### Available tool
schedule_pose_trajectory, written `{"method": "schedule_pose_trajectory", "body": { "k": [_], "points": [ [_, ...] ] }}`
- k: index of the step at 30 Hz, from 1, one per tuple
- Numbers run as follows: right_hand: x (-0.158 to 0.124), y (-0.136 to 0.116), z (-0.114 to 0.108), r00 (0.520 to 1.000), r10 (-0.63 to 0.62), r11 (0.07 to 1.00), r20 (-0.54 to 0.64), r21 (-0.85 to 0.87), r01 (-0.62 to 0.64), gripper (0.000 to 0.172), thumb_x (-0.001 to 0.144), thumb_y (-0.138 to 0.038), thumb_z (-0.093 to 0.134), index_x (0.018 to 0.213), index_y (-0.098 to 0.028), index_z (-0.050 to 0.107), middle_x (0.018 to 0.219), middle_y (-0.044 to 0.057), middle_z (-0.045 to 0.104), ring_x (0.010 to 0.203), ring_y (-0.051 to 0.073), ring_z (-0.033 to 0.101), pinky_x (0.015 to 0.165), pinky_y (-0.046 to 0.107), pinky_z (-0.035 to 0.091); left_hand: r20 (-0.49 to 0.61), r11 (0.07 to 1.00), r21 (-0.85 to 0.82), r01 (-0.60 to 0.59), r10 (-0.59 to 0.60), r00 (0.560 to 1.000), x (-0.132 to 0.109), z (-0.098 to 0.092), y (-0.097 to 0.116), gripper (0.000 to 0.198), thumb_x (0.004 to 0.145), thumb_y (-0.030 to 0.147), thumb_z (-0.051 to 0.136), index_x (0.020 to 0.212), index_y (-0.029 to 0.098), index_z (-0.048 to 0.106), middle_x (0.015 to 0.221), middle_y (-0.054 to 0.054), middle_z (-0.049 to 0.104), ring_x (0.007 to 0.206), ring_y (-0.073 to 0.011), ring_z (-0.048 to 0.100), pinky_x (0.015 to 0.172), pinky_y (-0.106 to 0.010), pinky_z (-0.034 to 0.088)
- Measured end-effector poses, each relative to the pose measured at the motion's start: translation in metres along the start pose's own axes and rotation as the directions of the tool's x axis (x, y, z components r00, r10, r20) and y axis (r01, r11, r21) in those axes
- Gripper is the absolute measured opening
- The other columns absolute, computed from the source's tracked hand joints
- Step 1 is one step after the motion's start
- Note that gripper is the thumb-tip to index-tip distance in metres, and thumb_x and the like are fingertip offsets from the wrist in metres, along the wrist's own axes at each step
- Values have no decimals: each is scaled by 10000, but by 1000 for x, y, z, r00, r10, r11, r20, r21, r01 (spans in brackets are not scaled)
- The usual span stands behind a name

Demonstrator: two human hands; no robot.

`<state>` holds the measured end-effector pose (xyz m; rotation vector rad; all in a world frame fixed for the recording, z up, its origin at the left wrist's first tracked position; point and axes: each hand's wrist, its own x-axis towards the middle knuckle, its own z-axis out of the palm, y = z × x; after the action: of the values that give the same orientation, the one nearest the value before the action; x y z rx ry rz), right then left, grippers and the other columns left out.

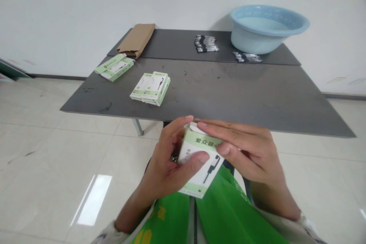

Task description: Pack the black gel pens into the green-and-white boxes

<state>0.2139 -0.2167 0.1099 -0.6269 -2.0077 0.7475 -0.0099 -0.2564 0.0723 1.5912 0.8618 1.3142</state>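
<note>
A small green and white carton with a pen printed on its front is held in front of my body, off the table's near edge. My left hand grips it from the left, thumb across the front face. At the carton's top end, my right hand presses its fingers along the flap, with the thumb on the front. The inside of the carton cannot be seen. On the table, several matching cartons are stacked, and more green and white cartons lie farther left, one with a raised flap.
A grey table stands against the wall. On its back part are a brown paper bag, a bundle of pens, a second group of pens and a light blue basin. Pale tiled floor surrounds the table.
</note>
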Motion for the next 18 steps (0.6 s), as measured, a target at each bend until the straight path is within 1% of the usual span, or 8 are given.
{"method": "schedule_pose_trajectory", "body": {
  "k": [3,6,8,10,13,16,18],
  "points": [
    [-2,2,2,1000,7,1000,-21,10,-7,569,1065,-160,687,1594,-360,631,1555,-13,715,1347,204,762,1094,341,671,-9,999,31,8,-8,1000,0,-2,1,727,997,257,803,1620,422,468,1262,-53,770,804,-164,752,614,-260,643],
    [-3,1,6,998,-5,1000,-57,20,6,576,1046,-141,712,1576,-358,648,1536,-12,728,1319,208,777,1074,338,682,14,998,66,0,0,1000,1,-3,2,717,989,231,806,1613,398,496,1103,-27,786,716,-147,717,566,-242,599],
    [-4,1,8,997,-3,1000,-75,28,5,572,1039,-141,727,1562,-362,660,1518,-6,740,1297,220,789,1054,348,695,20,997,73,-18,17,1000,2,-3,1,723,981,209,809,1607,400,502,1066,-11,785,699,-138,707,563,-232,585],
    [-4,2,10,995,28,998,-96,55,-23,544,1037,-157,742,1533,-374,688,1482,-4,764,1261,227,806,1034,358,704,12,996,76,-39,38,999,2,0,1,723,967,202,823,1591,400,517,1157,-23,792,744,-140,729,599,-233,603],
    [-2,2,12,984,112,989,-138,115,-97,494,1046,-179,748,1480,-415,731,1414,-27,804,1208,214,822,1031,360,702,-46,996,85,-14,18,999,3,6,3,686,969,207,826,1567,382,540,1330,-56,773,902,-176,780,720,-273,659],
    [0,0,13,975,150,980,-164,152,-125,462,1054,-191,744,1444,-438,755,1385,-49,818,1200,198,821,1033,350,694,-88,996,91,-5,13,996,4,9,5,695,971,198,827,1573,389,537,1371,-54,765,982,-188,793,791,-292,675],
    [1,-2,15,967,186,969,-175,193,-152,405,1058,-213,746,1395,-434,791,1369,-46,826,1177,204,828,1004,353,700,-74,994,106,-27,35,997,4,9,3,732,954,180,840,1581,394,529,1388,-58,765,970,-191,801,785,-302,685]
  ]
}}
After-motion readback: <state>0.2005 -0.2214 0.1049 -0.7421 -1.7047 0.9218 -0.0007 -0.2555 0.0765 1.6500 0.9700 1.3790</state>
